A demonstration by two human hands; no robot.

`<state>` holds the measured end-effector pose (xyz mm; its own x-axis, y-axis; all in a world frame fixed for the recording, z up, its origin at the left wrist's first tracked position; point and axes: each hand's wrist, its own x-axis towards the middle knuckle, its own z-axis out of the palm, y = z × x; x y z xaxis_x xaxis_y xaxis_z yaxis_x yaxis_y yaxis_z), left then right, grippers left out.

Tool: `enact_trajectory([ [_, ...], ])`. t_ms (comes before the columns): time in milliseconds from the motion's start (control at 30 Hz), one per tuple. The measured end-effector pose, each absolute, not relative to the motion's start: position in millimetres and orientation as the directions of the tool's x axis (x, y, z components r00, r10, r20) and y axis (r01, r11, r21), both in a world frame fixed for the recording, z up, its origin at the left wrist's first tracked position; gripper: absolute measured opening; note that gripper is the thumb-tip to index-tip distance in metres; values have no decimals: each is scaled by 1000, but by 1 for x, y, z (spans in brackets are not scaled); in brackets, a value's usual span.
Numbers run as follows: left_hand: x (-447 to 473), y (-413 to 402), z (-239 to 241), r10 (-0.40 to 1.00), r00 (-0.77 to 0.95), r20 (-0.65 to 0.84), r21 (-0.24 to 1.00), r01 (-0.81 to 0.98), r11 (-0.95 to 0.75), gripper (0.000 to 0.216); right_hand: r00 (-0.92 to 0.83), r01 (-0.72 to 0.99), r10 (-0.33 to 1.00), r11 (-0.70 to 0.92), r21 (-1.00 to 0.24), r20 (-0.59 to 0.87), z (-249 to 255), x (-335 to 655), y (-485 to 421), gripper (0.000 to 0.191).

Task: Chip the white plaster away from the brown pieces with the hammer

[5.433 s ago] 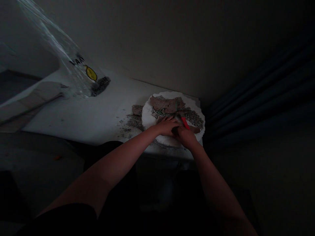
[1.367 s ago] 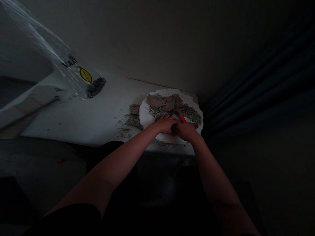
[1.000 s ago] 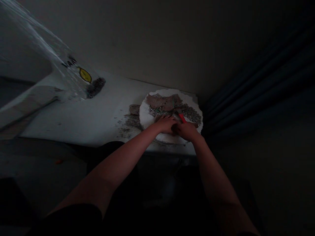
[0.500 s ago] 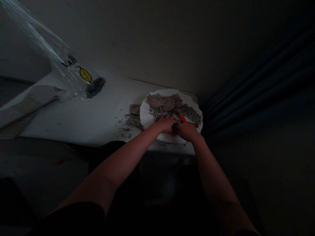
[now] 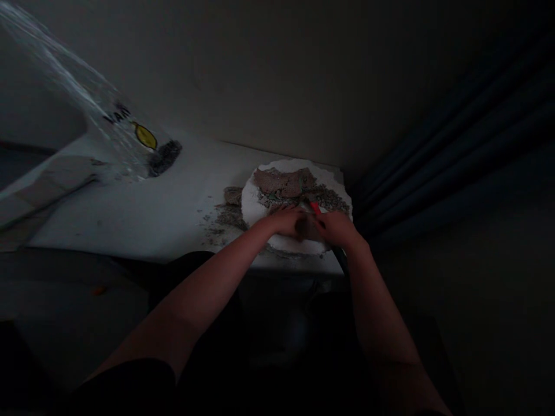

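My left hand (image 5: 288,222) rests on a brown, rough piece (image 5: 313,233), its fingers bent over it. My right hand (image 5: 340,227) is closed around a hand tool with a red part (image 5: 315,208). A dark handle end sticks out below that hand; the tool's kind and its tip are hard to make out. Both hands are over a round white board (image 5: 254,202) with a ragged edge. Behind them on this board lie a brown slab with a mesh-like texture (image 5: 284,181) and a heap of grey-brown crumbs (image 5: 333,198).
The board stands on a white table (image 5: 143,214) against a wall. Brown fragments (image 5: 232,215) and crumbs lie left of the board. A clear plastic bag (image 5: 125,138) with a yellow print and dark contents is farther left. Dark curtain folds (image 5: 455,127) hang at the right.
My right hand has moved slightly away from my left, showing more of the brown piece between them and the tool's dark handle end. My left hand stays on the piece.
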<state>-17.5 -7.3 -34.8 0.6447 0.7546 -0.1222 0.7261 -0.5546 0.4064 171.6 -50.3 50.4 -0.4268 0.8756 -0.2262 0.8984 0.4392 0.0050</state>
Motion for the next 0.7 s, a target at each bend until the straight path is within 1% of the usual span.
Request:
enact_trajectory([
  [100,-24,-3,-30,719,693,-49,462,654,-599,68,-446,895,867,434,-101,-224,33,180,-49,38],
  [200,-28,-2,-19,697,715,59,543,563,-623,45,-427,891,894,392,-228,-131,18,183,-47,39],
  [267,-28,-4,-12,697,709,105,598,515,-614,32,-420,867,906,380,-322,-61,13,181,-47,42],
  [367,-28,-8,-7,718,681,141,657,478,-583,24,-449,797,893,401,-452,0,11,174,-46,44],
  [500,-35,-13,-1,731,673,107,683,484,-546,21,-497,703,867,421,-573,28,8,166,-46,48],
  [600,-60,-13,7,775,622,109,709,497,-499,20,-414,726,909,357,-588,41,7,167,-46,54],
  [700,-105,-13,12,894,431,122,743,558,-370,30,-308,810,949,299,-504,68,7,173,-44,49],
])
